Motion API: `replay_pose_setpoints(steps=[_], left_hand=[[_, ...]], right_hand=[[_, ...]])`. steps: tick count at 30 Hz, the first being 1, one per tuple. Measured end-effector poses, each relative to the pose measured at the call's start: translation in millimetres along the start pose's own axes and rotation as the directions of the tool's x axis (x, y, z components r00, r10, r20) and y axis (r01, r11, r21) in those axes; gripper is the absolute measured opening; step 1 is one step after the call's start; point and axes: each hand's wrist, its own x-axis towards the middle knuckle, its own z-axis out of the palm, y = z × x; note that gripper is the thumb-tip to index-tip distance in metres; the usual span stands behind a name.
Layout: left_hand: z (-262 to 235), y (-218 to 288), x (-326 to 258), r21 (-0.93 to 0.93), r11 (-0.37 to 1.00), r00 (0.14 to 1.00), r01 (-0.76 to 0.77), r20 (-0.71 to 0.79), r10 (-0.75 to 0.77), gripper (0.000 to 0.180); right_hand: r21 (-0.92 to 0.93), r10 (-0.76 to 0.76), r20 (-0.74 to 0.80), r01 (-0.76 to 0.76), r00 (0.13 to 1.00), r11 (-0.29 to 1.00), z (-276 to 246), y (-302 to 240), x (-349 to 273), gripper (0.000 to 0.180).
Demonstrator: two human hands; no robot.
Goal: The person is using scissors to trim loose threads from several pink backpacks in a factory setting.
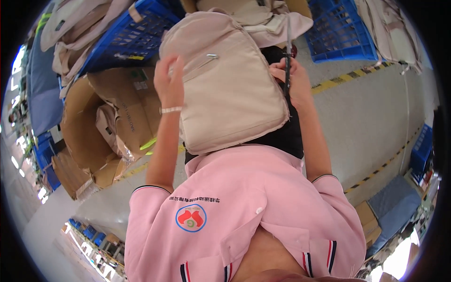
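Note:
A beige backpack (pixel 225 89) lies across my lap, with a zipped pocket and a metal zipper pull (pixel 212 56) on its front panel. My left hand (pixel 170 83) is beside the bag's left edge, somewhat blurred. Its fingers look parted, and I see nothing in them. On the right, my right hand (pixel 297 80) is closed around a long narrow strip (pixel 288 70), black at the hand and greyish farther up. Whether it is a strap or a tool I cannot make out. Its fingers are close to the bag's right edge.
Blue plastic crates (pixel 124 40) with beige bags stand at the far left, and another blue crate (pixel 340 30) stands far right. An opened cardboard box (pixel 82 127) holding a beige piece is at my left. Yellow-black tape (pixel 345 81) marks the grey floor.

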Motion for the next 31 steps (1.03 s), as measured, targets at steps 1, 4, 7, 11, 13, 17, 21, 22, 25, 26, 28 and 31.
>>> replay_pose_setpoints(steps=[1,4,7,11,13,17,21,22,25,26,28,31], left_hand=[[-16,-25,-21,-0.051,0.981,0.978,0.188,-0.077,-0.192,0.02],[-50,-52,-95,-0.137,0.852,0.857,0.505,-0.036,-0.514,0.02],[-56,-49,-130,-0.418,0.593,0.677,0.689,0.077,-0.732,0.022],[-63,-42,-116,-0.61,0.34,0.598,0.716,0.285,-0.749,0.02],[-64,-42,-102,-0.595,0.451,0.674,0.665,0.217,-0.706,0.017],[-78,-25,-70,-0.486,0.754,0.876,0.442,0.052,-0.48,0.011],[-126,41,-33,-0.042,0.998,0.998,-0.053,-0.023,0.052,0.005],[-137,60,-21,0.089,0.976,0.979,-0.201,0.009,0.201,0.005],[-169,117,6,0.292,0.854,0.902,-0.431,0.122,0.414,0.011],[-180,135,16,0.358,0.771,0.847,-0.527,0.143,0.512,0.01],[-190,171,34,0.407,0.67,0.773,-0.62,0.175,0.609,0.01],[-203,229,44,0.472,0.411,0.615,-0.78,0.454,0.645,0.008]], right_hand=[[0.004,0.002,0.024,-0.002,1.0,1.0,-1,0,0,0.027],[-0.048,-0.018,-0.028,0.016,0.999,0.999,-5,-1,-3,0.026],[-0.045,-0.026,-0.034,0.025,0.999,0.999,-1,-1,-3,0.026],[-0.038,-0.07,0.017,0.07,0.997,0.997,-1,2,-8,0.023],[-0.086,-0.081,0.005,0.081,0.997,0.993,11,0,-18,0.022],[-0.022,-0.161,0.004,0.161,0.987,0.987,24,18,-33,0.022],[-0.058,-0.104,0.011,0.105,0.994,0.993,30,27,-44,0.02],[-0.08,-0.116,-0.046,0.112,0.992,0.99,33,21,-48,0.02],[-0.108,-0.208,-0.077,0.199,0.975,0.974,24,3,-37,0.019],[-0.112,-0.338,-0.081,0.328,0.938,0.938,22,-14,-34,0.018],[-0.12,-0.47,-0.098,0.459,0.877,0.88,22,-45,-33,0.018],[-0.248,-0.7,-0.097,0.664,0.708,0.706,28,-84,-34,0.016]])
